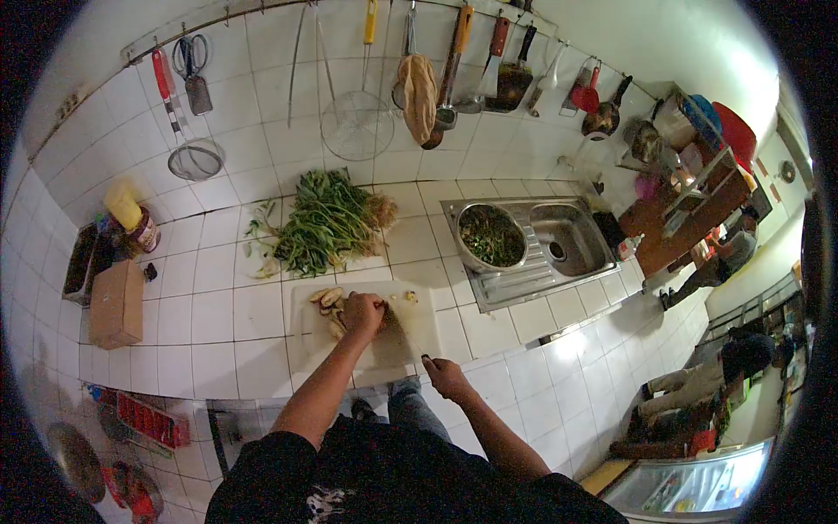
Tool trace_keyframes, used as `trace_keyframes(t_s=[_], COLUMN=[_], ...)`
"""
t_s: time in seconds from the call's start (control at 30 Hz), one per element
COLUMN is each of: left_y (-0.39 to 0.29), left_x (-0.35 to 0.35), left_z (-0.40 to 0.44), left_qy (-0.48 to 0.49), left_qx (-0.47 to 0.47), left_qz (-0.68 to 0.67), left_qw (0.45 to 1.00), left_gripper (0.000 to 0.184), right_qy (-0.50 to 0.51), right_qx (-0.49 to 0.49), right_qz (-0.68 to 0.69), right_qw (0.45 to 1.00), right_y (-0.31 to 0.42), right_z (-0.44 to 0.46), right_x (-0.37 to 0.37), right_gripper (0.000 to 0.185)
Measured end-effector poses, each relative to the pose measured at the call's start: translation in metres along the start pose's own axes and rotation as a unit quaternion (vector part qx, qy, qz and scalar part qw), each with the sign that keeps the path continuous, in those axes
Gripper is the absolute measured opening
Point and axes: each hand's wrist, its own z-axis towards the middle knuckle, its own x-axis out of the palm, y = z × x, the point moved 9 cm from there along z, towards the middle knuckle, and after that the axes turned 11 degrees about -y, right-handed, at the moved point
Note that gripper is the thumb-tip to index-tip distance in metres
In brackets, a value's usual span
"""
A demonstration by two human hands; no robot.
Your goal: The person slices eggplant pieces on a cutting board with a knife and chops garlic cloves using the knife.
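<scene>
On the white cutting board point(305, 349) lie several pale cut pieces point(326, 299) with darker edges. My left hand point(363, 313) is closed over the board, just right of these pieces; what its fingers hold is hidden. My right hand point(447, 379) is wrapped round the dark handle of a knife point(427, 359) at the board's right edge. The blade seems to reach up and left toward my left hand, but it is hard to make out. A few small pale bits point(411, 297) sit at the board's far right. Behind the board lies a bunch of leafy greens point(323, 223) with roots.
To the right, a bowl of chopped greens point(491, 236) stands on the steel sink's point(572, 240) drainer. A cardboard box point(117, 303) is at the counter's left. Strainers point(195, 160) and ladles point(445, 116) hang along the wall. Two other people point(731, 253) are at the far right.
</scene>
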Motion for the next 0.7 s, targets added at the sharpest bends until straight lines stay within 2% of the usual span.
trace_keyframes(t_s=[0.07,0.13,0.2,0.27,0.4,0.67,0.7], left_y=[0.003,0.001,0.001,0.001,0.002,-0.005,-0.005], left_x=[-0.001,-0.008,-0.004,-0.005,0.003,-0.011,-0.013], left_z=[-0.001,-0.001,0.0,0.0,-0.004,-0.009,-0.009], left_qy=[-0.006,-0.012,0.021,0.018,0.014,0.009,0.004], left_qx=[-0.009,-0.018,-0.031,-0.022,0.005,-0.005,-0.008], left_qz=[-0.002,-0.002,0.047,0.034,0.028,0.041,0.035], left_qw=[1.0,1.0,0.998,0.999,1.0,0.999,0.999], left_gripper=[0.014,0.014,0.014,0.014,0.013,0.017,0.017], right_qy=[-0.003,-0.068,-0.047,-0.025,-0.062,-0.11,-0.119], right_qx=[0.005,-0.103,-0.078,-0.054,-0.08,-0.09,-0.123], right_qz=[0.007,-0.008,-0.008,-0.009,-0.011,-0.002,0.004], right_qw=[1.0,0.992,0.996,0.998,0.995,0.99,0.985], right_y=[-0.001,0.022,0.02,0.018,0.012,0.011,0.016], right_z=[0.0,-0.001,0.002,0.002,0.01,0.028,0.022], right_x=[0.002,-0.01,-0.009,-0.006,-0.003,0.0,-0.005], right_gripper=[0.054,0.06,0.059,0.058,0.059,0.059,0.059])
